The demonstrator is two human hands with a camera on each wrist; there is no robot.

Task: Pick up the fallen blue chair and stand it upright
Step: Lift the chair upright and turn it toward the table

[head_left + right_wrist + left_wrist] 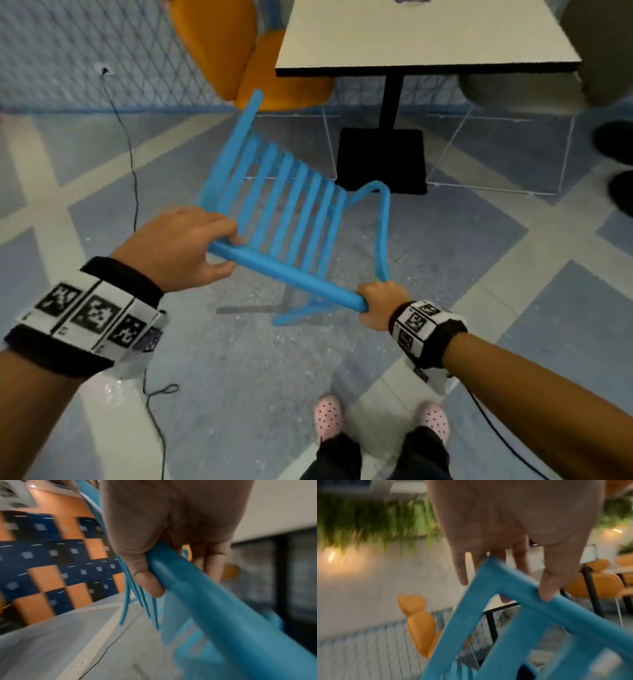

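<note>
The blue slatted chair (294, 212) hangs tilted in the air in front of me, its thick top rail nearest to me. My left hand (219, 250) grips the left end of that rail, fingers over it and thumb under. My right hand (371, 305) is wrapped round the rail's right end. In the left wrist view the left hand (505, 577) pinches the chair's blue corner (489, 582). In the right wrist view the right hand (171, 566) curls round the blue rail (205, 608). One thin blue leg (298, 317) shows low by the floor.
A white table (428, 37) on a black pedestal base (382, 159) stands just beyond the chair, with an orange chair (246, 61) at its left. A black cable (132, 161) runs along the floor on the left. My feet in pink shoes (329, 414) stand below.
</note>
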